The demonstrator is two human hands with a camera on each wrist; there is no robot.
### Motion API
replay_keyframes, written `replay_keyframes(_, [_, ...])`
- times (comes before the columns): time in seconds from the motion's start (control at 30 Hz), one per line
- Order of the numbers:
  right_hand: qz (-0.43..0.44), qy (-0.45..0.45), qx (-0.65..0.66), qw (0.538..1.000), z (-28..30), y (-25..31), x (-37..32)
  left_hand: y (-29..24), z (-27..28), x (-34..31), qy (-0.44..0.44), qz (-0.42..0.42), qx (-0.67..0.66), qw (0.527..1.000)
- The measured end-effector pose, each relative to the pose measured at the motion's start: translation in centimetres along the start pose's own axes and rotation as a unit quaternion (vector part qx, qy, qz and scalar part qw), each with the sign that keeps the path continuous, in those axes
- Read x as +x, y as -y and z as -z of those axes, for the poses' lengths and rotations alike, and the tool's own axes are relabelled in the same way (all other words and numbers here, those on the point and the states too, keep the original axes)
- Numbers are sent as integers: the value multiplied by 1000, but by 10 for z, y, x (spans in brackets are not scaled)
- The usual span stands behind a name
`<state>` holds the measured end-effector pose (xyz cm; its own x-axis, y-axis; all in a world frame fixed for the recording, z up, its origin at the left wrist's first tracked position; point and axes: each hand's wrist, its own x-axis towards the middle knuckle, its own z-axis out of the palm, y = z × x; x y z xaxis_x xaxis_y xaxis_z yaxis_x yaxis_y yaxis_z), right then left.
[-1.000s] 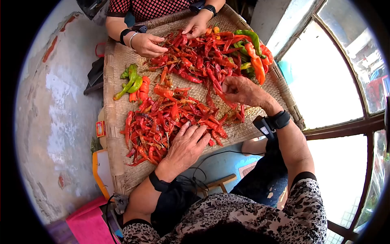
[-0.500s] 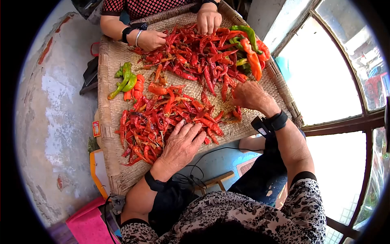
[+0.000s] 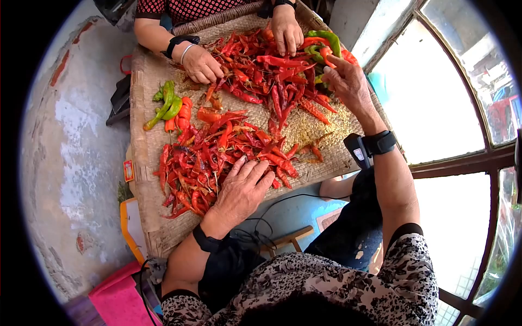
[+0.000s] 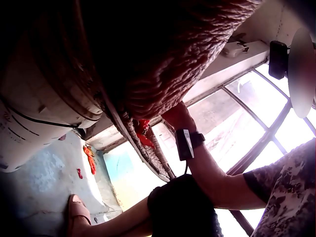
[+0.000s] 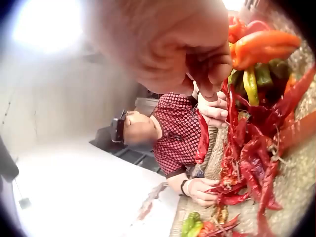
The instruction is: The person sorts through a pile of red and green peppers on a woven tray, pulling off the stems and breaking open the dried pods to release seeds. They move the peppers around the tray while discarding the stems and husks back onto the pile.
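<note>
In the head view, my left hand (image 3: 244, 182) lies on the near heap of red chili peppers (image 3: 204, 157), its fingers straight. My right hand (image 3: 350, 84) hovers at the tray's far right, thumb and index finger apart, overlapping an orange pepper (image 3: 325, 53) and a green pepper (image 3: 333, 39). From the right wrist, its fingers bend loosely beside an orange pepper (image 5: 266, 48), with nothing visibly held. Behind it hangs a red chili (image 5: 202, 138) near the other person's hand. The left wrist view mostly shows dark skin of my left hand (image 4: 173, 74).
The woven tray (image 3: 149, 228) also carries a far chili heap (image 3: 244, 73), green peppers (image 3: 171, 103) at left and loose seeds (image 3: 331, 127). Across it, another person's hands (image 3: 202, 64) work in the far heap. A window (image 3: 451, 92) stands close on the right.
My right hand has moved from the tray's near right up to the far-right peppers, uncovering seeds and a few chilies. The other person's hands have shifted over the far heap. My left hand stays put.
</note>
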<state>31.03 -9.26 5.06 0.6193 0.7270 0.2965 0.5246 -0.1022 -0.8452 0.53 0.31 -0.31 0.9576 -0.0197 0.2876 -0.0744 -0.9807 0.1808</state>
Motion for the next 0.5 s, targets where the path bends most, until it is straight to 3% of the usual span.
replay_keyframes(0.03, [60, 16, -161, 985, -1, -1, -1, 0, 0, 0, 4, 1, 0, 1000])
replay_keyframes(0.1, [148, 170, -189, 956, -15, -14, -11, -1, 1, 0, 13, 1, -2, 1000])
replay_keyframes(0.17, [230, 188, -280, 913, -38, -25, -21, -1, 1, 0, 2, 3, 4, 1000])
replay_keyframes(0.27, [233, 209, -361, 878, -55, -16, -26, -1, 0, 0, 4, 3, 5, 1000])
replay_keyframes(0.37, [253, 200, -370, 871, -59, -15, -22, 0, 1, 1, 5, -1, 2, 1000])
replay_keyframes(0.43, [256, 196, -343, 882, -55, -14, -22, -1, 3, 1, 2, -4, 3, 1000])
replay_keyframes(0.5, [117, 231, -177, 950, -47, -8, -21, -1, 4, 1, 1, -7, -2, 1000])
